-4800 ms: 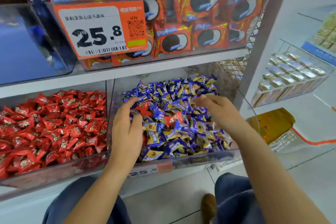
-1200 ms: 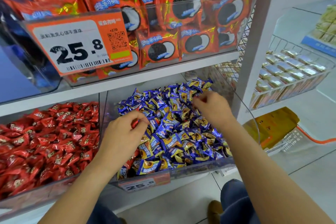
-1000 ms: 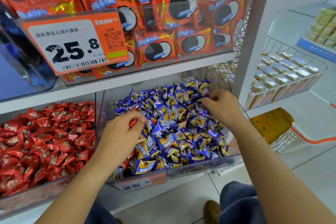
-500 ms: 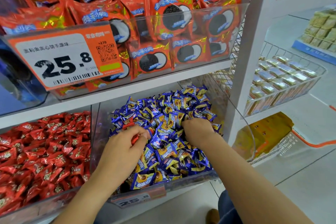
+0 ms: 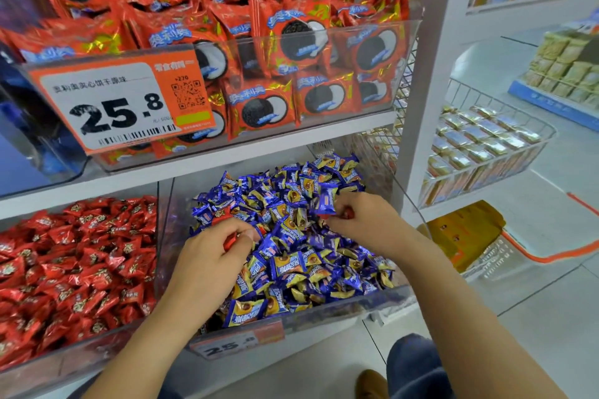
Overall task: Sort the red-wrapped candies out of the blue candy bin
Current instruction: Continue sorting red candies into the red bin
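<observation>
The clear bin of blue-wrapped candies (image 5: 340,304) sits on the lower shelf, centre. Both hands are in it. My left hand (image 5: 210,256) is curled over the left side of the pile and grips red-wrapped candies (image 5: 230,240), which show between thumb and fingers. My right hand (image 5: 366,220) lies on the right side of the pile, pinching a small red candy (image 5: 347,213) at its fingertips, with a blue candy (image 5: 326,202) standing against the fingers. One more red candy (image 5: 223,213) lies among the blue ones near the left hand.
A clear bin of red-wrapped candies (image 5: 74,269) stands directly left. Above, a bin of red cookie packs (image 5: 291,52) carries an orange 25.8 price tag (image 5: 120,104). A wire basket of silver packets (image 5: 479,146) hangs right; an orange basket (image 5: 470,233) sits on the floor.
My right hand has risen out of the blue pile with a red candy pinched at its fingertips. The left hand keeps its red candies. The camera has tilted up slightly.
</observation>
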The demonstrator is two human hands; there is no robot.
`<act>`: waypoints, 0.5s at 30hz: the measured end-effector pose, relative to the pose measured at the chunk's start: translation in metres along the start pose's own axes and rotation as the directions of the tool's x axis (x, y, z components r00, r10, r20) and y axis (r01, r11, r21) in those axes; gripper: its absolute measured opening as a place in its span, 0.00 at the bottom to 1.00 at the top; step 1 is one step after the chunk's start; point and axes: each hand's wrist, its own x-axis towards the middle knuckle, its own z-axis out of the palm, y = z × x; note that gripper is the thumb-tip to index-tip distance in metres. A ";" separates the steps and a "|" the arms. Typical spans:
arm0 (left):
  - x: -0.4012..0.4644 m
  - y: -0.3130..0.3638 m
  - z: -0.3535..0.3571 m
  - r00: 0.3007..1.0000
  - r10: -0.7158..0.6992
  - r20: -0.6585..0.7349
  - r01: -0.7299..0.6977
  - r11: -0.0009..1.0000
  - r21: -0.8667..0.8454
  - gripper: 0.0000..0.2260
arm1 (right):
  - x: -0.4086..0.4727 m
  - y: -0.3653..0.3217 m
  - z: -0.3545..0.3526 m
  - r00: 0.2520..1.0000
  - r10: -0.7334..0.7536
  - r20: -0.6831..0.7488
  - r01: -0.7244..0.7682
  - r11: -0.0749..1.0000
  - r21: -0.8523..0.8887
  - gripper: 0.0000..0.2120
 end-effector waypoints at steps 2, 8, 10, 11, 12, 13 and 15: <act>0.000 0.002 0.002 1.000 -0.014 -0.003 0.014 1.000 -0.024 0.09 | -0.009 -0.003 -0.005 0.999 0.027 0.044 -0.032 0.992 0.120 0.10; -0.002 0.009 0.005 1.000 -0.002 0.024 0.002 1.000 -0.014 0.07 | -0.013 0.000 -0.002 0.978 0.125 0.167 -0.118 0.992 -0.050 0.14; -0.002 0.011 0.005 1.000 -0.002 0.008 0.003 1.000 -0.021 0.07 | -0.012 -0.004 -0.003 0.991 0.117 0.068 -0.114 0.993 -0.044 0.15; -0.001 0.010 0.004 1.000 -0.002 -0.003 0.002 1.000 -0.020 0.07 | -0.012 -0.006 -0.005 0.993 0.117 0.030 -0.119 0.992 0.051 0.15; 0.000 0.010 0.003 1.000 -0.001 -0.013 0.001 1.000 -0.016 0.08 | -0.011 -0.008 -0.008 0.992 0.128 0.002 -0.126 0.978 0.167 0.15; 0.001 0.008 0.002 1.000 -0.002 -0.021 0.002 1.000 -0.014 0.08 | -0.010 -0.009 -0.010 0.989 0.147 -0.022 -0.136 0.951 0.277 0.15; 0.002 0.004 -0.001 0.999 -0.011 -0.033 0.011 1.000 -0.003 0.07 | -0.008 -0.010 -0.011 0.976 0.207 -0.062 -0.159 0.881 0.445 0.14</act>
